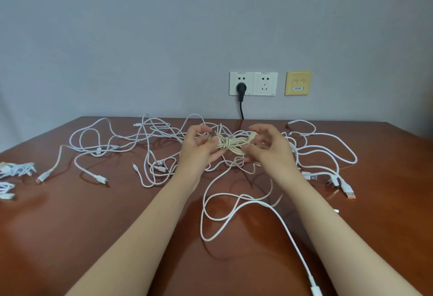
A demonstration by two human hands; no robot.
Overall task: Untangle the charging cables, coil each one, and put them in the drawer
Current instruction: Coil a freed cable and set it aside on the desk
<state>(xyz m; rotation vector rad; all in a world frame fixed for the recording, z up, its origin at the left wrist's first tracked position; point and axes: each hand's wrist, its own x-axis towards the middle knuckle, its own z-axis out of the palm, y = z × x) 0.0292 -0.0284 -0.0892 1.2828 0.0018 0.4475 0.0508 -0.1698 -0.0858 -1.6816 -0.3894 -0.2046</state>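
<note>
Both hands are up over the middle of the counter (93, 213), and between them sits the beige cable (230, 146), wound into a small bundle with a wrap round its waist. The left hand (200, 148) grips the bundle's left side, its fingers (196, 129) curled in, thumb and forefinger pinching the metal plug at the top. The right hand (269, 149) takes the other side, fingers (263, 129) bent over and pinching the cable's second end near the top right of the coil. The bundle is held just above the counter, right over the thickest part of the tangle.

And what a tangle: white cables (150, 145) loop loose from the left across to the right edge, one long strand running down towards the near edge by the right forearm. An orange plug (349, 193) lies at the right. Far left, two small bundles (17, 169) of white cable rest near the counter's edge, well apart from the hands. On the wall behind, twin sockets (266, 84) with a black plug (240, 89) in the left one, and a yellow plate (298, 83) just beside them.
</note>
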